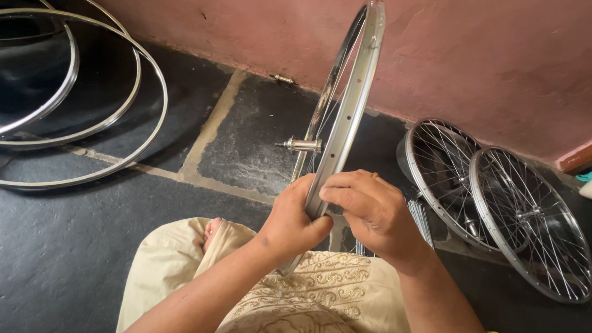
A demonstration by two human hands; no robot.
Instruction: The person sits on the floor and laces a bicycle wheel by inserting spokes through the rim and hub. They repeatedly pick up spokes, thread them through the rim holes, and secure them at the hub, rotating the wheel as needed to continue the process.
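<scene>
A silver bicycle wheel rim (355,84) stands upright on edge in front of me, with thin spokes and a metal hub with its axle (300,145) sticking out to the left. My left hand (292,220) grips the lower part of the rim from the left side. My right hand (371,213) is closed over the rim's edge from the right, fingertips pinched against it. The bottom of the rim rests on my lap, covered in cream embroidered cloth (315,299).
Three bare metal rims (125,74) lie on the dark stone floor at the far left. Two spoked wheels (504,204) lean against the pink wall (477,39) at right. A small bolt (282,78) lies by the wall. A bundle of loose spokes (419,218) sits behind my right hand.
</scene>
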